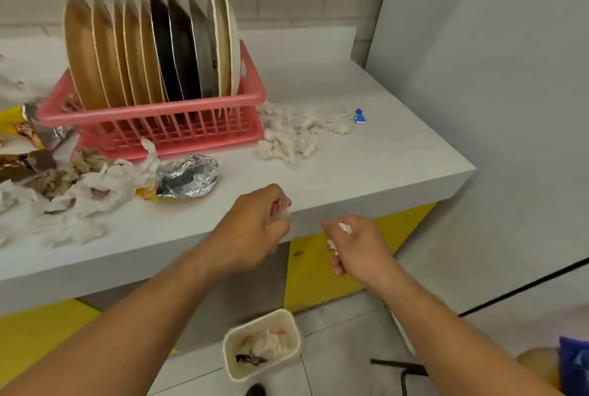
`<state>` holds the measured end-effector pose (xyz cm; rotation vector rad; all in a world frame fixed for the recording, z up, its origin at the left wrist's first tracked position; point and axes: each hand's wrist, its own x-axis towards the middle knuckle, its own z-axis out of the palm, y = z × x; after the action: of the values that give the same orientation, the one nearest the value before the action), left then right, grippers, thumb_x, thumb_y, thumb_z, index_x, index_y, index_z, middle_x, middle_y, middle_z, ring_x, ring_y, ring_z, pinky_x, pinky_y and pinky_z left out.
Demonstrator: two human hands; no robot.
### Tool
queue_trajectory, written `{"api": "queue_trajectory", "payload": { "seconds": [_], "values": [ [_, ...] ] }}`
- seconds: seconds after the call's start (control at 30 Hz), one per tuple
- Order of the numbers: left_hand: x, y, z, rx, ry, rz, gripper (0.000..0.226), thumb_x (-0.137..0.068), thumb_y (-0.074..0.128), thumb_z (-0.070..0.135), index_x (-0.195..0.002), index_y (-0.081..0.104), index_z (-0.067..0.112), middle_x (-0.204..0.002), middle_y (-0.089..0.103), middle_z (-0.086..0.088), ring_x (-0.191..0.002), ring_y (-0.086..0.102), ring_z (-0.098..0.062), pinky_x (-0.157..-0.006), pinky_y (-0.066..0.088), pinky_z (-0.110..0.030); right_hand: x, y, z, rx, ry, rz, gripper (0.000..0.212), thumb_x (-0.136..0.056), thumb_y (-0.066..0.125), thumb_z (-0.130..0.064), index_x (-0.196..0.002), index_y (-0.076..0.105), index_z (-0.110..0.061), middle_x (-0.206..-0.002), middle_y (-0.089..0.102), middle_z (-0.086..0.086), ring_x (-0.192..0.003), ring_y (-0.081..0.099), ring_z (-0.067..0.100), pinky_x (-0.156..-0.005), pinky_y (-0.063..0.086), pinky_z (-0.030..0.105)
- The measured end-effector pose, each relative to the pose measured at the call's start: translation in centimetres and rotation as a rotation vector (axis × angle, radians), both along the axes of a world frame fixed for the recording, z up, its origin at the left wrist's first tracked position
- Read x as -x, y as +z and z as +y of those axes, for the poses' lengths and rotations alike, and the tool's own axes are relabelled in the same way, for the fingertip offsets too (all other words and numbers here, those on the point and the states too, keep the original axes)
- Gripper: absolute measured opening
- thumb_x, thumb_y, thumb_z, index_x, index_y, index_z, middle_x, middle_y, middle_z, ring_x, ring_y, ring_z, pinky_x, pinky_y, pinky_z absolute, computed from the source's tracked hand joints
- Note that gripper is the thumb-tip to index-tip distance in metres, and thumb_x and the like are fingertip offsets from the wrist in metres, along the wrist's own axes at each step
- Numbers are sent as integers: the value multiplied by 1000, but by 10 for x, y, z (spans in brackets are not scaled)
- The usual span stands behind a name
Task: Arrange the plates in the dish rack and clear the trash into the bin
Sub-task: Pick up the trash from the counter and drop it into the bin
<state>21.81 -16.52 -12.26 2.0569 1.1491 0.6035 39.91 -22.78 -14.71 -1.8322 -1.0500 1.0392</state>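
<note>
Our left hand's (255, 230) fingers curl round a crumpled wrapper scrap (282, 206) at the counter's (350, 172) front edge. Our right hand (357, 246), just off that edge, clenches white tissue bits (345, 228). The bin (237, 370) sits on the floor below both hands, with trash inside. Foil ball (188, 177) and a litter heap (79, 191) lie toward the left edge. The plates (134, 51) stand upright in the pink rack (153, 108) near the back, and loose tissue pieces (293, 134) lie at its right.
</note>
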Motion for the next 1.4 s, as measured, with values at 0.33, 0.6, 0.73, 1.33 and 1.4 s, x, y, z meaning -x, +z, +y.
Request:
{"api": "queue_trajectory", "payload": {
  "seconds": [0.33, 0.6, 0.73, 1.33, 1.4],
  "values": [
    [2, -104, -44, -64, -51, 81, 23, -86, 52, 7, -72, 53, 25, -66, 53, 13, -64, 49, -3, -58, 37, -22, -1, -105, -49, 131, 120, -163, 21, -94, 58, -28, -77, 60, -18, -69, 57, -5, -60, 49, 8, -51, 38, 17],
    [35, -266, -60, 152, 162, 386, 42, -87, 45, 58, -64, 45, 23, -63, 56, 2, -61, 54, -22, -51, 37, -31, 26, -243, -67, 318, 149, -293, 49, -100, 35, -35, -53, 39, -24, -70, 53, 7, -71, 52, 24, -68, 43, 34],
    [58, -360, -62, 139, 209, 439, 43, -95, 39, 39, -56, 37, 20, -62, 55, -9, -69, 55, -35, -58, 38, -34, 46, -351, -72, 413, 288, -387, 42, -100, 32, -31, -60, 40, -20, -76, 57, 10, -80, 59, 31, -71, 47, 36],
    [79, -612, -35, 556, -20, 377, 51, -96, 32, 33, -143, 12, 30, -126, 49, -2, -107, 50, -19, -92, 39, -30, 59, -585, 6, 328, 657, -579, 47, -91, 52, -13, -137, 45, -20, -136, 48, 4, -123, 49, 25, -99, 44, 34],
    [63, -633, -25, 583, -100, 494, 65, -98, 36, 30, -147, -7, 30, -124, 56, -6, -98, 59, -21, -92, 45, -35, 46, -567, -8, 285, 587, -584, 42, -93, 51, -16, -135, 50, -22, -135, 53, 3, -119, 52, 24, -98, 44, 32]
  ]
}}
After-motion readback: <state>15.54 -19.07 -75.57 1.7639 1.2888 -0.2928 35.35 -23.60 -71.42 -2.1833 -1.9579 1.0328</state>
